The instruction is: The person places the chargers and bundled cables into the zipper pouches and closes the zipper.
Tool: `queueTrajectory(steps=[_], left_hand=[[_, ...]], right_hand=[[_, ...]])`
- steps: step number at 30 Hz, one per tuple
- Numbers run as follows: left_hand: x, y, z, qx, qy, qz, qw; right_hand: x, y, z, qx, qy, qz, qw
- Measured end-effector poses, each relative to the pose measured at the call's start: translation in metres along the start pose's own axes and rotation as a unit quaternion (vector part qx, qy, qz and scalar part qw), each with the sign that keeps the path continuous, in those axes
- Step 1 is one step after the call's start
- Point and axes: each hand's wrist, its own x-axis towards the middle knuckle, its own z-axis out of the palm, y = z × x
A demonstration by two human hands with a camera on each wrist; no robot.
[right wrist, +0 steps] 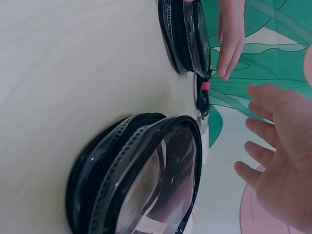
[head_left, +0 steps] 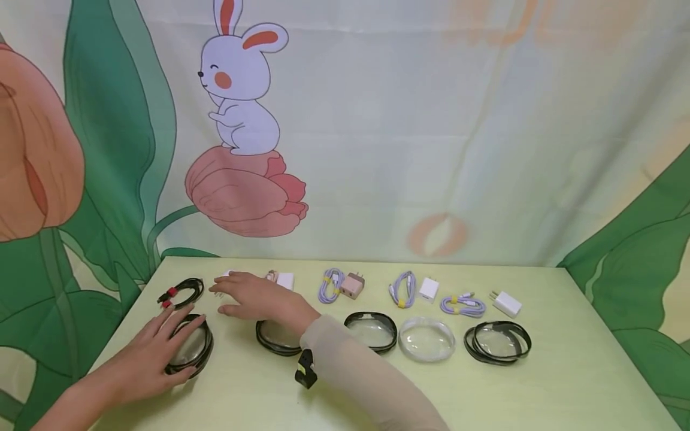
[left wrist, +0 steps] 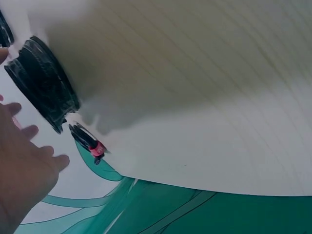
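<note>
- The printed backdrop (head_left: pixel 366 120) stands at 12 o'clock, beyond the far edge of the bench (head_left: pixel 571 389).
- The right hand (head_left: pixel 261 296) reaches over the bench towards 10 o'clock, palm down. Its fingers are extended and parted, with the thumb apart from them, and no grip shows.
- The left hand (head_left: pixel 140 362) comes in from 7 o'clock, fingers spread and fairly straight over the leftmost pouch (head_left: pixel 208 347). It does not appear to grip; whether a fingertip or the thumb touches the rim I cannot tell.
- That leftmost pouch, clear with black edging, lies at the left hand's 2 o'clock, its long axis running roughly 1 to 7 o'clock. The left hand is much the nearer one.
- Three more black-edged pouches (head_left: pixel 371 329) and a white-edged pouch (head_left: pixel 427 340) run off towards 3 o'clock; the one nearest the right forearm is partly hidden by it.
- Lavender cables (head_left: pixel 396 290) with yellow ties lie along the back row, at about 3 o'clock from the right hand.
- A black cable (head_left: pixel 171 291) with red ties lies at 12 o'clock from the left fingertips, 9 o'clock from the right ones.
- White chargers (head_left: pixel 429 289) and a pink charger (head_left: pixel 353 286) sit among the lavender cables.
- A small white piece (head_left: pixel 229 273) shows just past the right fingers, at 1 o'clock from their tips. The right hand is the nearer; its long axis is hidden, and contact cannot be told.
</note>
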Motion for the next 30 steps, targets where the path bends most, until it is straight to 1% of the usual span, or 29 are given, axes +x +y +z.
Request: queueTrajectory(steps=[3,6,10,13,15,18,20,23,27,30], left_hand=[[0.004,-0.002,0.002,-0.027,-0.033,0.005,0.9991],[0.007,-0.003,0.005,-0.044,-0.044,0.01,0.998],[0.009,-0.003,0.006,-0.053,-0.055,-0.009,0.997],[0.009,-0.002,0.007,-0.056,-0.059,-0.033,0.9962],[0.011,-0.001,0.007,-0.056,-0.06,-0.045,0.9956],[0.007,-0.003,0.005,-0.05,-0.059,-0.065,0.9948],[0.005,-0.004,0.004,-0.05,-0.052,-0.075,0.9945],[0.003,-0.004,0.003,-0.05,-0.037,-0.086,0.9943],[0.004,-0.004,0.003,-0.049,-0.021,-0.086,0.9949],[0.008,-0.004,0.002,-0.048,-0.015,-0.078,0.9956]], right_hand=[[0.009,0.004,0.004,-0.005,-0.012,0.013,1.0],[0.018,0.007,0.006,-0.012,-0.021,0.022,0.999],[0.033,0.005,0.005,-0.025,-0.026,0.027,0.999],[0.045,0.001,0.004,-0.027,-0.03,0.031,0.999],[0.052,-0.002,0.002,-0.03,-0.033,0.034,0.998],[0.068,-0.012,0.002,-0.039,-0.039,0.026,0.998],[0.076,-0.016,0.003,-0.048,-0.042,0.019,0.998],[0.087,-0.017,0.007,-0.059,-0.048,0.025,0.997],[0.098,-0.011,0.014,-0.056,-0.052,0.044,0.996],[0.104,-0.006,0.02,-0.056,-0.053,0.046,0.996]])
